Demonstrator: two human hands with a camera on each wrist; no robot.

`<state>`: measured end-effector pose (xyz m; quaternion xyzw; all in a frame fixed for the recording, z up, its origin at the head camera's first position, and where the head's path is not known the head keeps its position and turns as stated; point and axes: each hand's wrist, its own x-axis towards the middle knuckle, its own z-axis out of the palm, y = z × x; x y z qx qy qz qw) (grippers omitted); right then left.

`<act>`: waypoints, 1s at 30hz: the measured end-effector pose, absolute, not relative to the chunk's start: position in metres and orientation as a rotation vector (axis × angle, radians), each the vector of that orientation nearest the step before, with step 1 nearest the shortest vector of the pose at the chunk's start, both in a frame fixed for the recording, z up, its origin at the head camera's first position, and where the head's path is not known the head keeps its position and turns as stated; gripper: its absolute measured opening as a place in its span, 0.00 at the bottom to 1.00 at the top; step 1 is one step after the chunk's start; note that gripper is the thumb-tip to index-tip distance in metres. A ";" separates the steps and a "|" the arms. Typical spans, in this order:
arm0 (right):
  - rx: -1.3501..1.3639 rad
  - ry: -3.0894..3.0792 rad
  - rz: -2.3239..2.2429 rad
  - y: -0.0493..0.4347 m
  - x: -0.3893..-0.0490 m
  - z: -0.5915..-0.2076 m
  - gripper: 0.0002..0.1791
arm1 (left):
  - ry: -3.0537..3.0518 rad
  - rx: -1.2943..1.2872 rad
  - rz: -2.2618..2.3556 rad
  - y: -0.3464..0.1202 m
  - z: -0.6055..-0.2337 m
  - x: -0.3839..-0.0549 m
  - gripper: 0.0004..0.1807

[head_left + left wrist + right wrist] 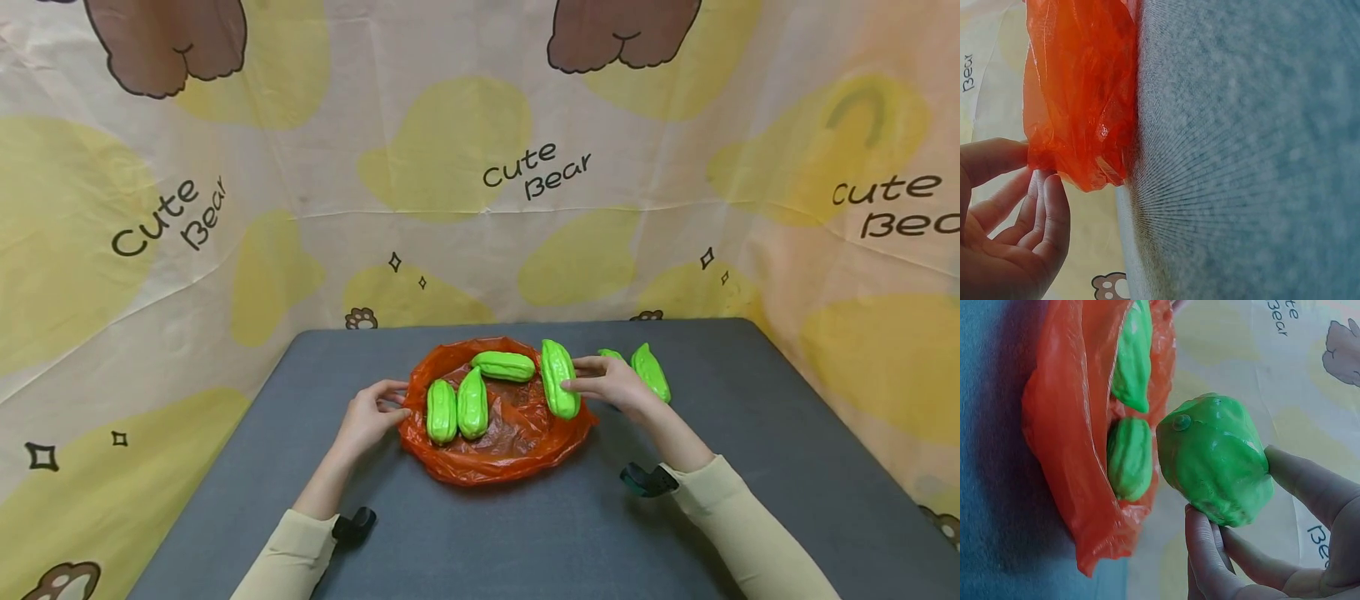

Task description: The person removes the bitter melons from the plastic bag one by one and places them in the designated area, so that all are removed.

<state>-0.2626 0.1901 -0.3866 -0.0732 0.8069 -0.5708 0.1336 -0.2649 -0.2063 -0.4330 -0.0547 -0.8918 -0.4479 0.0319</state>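
An orange-red plastic bag (510,429) lies spread open on the table, its edge rolled into a round rim. Three bright green ridged gourds rest inside: one gourd (504,366) at the back, another gourd (442,412) at the left and a third gourd (472,404) beside it. At the bag's left rim, my left hand (370,419) pinches the plastic (1079,94) between thumb and fingertips. My right hand (617,385) holds another green gourd (559,379) over the bag's right side; the right wrist view shows this gourd (1216,459) end-on between thumb and fingers.
Two more green gourds lie on the grey table (480,542) beyond my right hand, one gourd (651,372) in plain sight and one gourd (611,354) partly hidden by the hand. A printed cloth (450,150) hangs behind the table and along its sides.
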 end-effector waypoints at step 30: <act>-0.126 2.372 -1.655 0.220 -0.256 -0.372 0.42 | -2.727 -0.195 -1.407 -0.209 -0.435 -0.266 0.21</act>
